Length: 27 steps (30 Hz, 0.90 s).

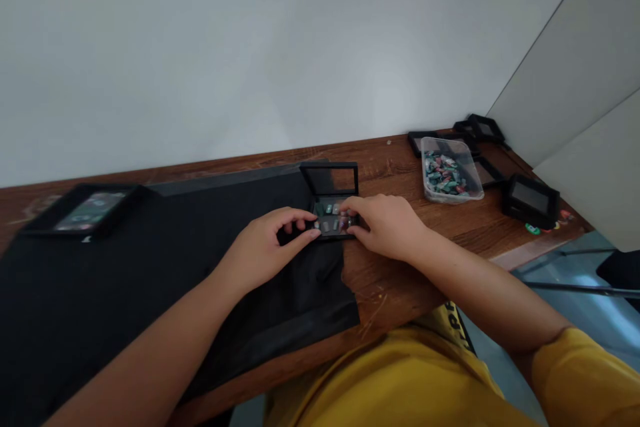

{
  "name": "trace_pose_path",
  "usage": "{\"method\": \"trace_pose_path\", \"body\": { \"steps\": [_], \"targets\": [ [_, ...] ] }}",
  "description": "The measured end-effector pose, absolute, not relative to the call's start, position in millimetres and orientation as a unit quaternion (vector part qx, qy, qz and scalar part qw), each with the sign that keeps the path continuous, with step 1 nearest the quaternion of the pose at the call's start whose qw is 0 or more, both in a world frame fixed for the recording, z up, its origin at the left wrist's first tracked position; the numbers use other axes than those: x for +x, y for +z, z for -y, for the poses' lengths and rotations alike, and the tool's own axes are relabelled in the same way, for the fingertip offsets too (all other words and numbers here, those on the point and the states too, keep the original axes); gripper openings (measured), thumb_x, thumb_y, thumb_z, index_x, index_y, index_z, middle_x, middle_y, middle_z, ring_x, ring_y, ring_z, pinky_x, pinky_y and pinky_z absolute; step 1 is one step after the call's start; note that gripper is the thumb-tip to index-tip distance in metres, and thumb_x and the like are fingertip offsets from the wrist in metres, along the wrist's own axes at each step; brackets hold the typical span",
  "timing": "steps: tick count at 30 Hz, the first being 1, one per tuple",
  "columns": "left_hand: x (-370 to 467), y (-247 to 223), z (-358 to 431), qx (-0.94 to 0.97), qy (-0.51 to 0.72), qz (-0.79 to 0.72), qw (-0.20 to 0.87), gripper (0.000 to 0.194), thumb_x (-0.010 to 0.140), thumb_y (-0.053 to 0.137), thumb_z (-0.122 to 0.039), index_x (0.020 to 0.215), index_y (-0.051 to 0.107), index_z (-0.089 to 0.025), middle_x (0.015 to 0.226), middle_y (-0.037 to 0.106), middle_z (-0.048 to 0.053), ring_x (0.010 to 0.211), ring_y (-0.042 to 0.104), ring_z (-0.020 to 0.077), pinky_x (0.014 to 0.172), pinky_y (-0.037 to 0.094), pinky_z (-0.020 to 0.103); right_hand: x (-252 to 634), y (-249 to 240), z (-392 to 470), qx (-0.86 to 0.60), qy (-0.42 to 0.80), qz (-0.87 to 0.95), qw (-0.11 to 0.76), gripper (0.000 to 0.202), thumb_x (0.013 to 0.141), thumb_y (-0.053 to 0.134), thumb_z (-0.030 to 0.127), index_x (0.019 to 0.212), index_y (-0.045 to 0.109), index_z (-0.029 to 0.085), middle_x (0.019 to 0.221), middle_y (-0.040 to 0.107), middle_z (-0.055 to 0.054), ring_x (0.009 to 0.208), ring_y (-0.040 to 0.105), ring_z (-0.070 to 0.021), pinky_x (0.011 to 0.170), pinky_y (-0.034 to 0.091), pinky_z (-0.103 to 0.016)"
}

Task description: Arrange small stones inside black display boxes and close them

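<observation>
Item: small black case [333, 238], on the bench [390, 177] at the right end of a black sheet [150, 273], between the two hands. Its hinged lid [329, 165], a black frame with a clear window, stands raised at the back. Contents: small pieces [329, 209], some green, some pale, laid in the tray; too small for me to name.

Left hand [260, 247]: forearm slanting in from the lower left, wrist low over the sheet, back of the hand up. Thumb and forefinger reach to the case's left edge, their tips slightly parted; the other fingers curl beneath. Whether they pinch a piece, I cannot tell.

Right hand [387, 225]: forearm coming in from the lower right across the bench edge, knuckles up, wrist nearly straight. Forefinger extends over the case's right side, thumb below it at the near right corner, a gap between the two; the other fingers are tucked from my sight. Anything gripped there, I cannot make out.

Farther right: clear plastic tub [453, 199], holding many green and reddish pieces [443, 173]; around it, several black cases [531, 199], some stacked.

Far left: another black case [90, 209], tilted, with a windowed face.

Nearest edge: the person's yellow shirt [400, 373].
</observation>
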State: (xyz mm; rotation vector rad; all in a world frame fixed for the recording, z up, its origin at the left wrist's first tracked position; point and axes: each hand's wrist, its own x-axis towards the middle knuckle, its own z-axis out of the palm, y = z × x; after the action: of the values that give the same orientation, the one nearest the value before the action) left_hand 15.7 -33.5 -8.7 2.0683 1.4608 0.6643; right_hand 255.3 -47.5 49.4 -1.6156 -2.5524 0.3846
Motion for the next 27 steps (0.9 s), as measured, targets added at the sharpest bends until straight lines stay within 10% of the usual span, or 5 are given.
{"method": "trace_pose_path", "body": {
  "steps": [27],
  "targets": [
    [19.0,0.6,37.8,0.768,0.317,-0.502,0.241,0.035,0.088,0.064,-0.058,0.099,0.077,-0.027,0.078,0.064,0.001,0.069,0.055,0.0182,0.069,0.05,0.032,263.2,52.9,45.8,-0.514,0.154,0.835,0.119,0.043,0.1,0.06,0.021,0.141,0.05,0.022,0.128,0.075,-0.008,0.107,0.072,-0.0264,0.085,0.05,-0.036]
  ]
}}
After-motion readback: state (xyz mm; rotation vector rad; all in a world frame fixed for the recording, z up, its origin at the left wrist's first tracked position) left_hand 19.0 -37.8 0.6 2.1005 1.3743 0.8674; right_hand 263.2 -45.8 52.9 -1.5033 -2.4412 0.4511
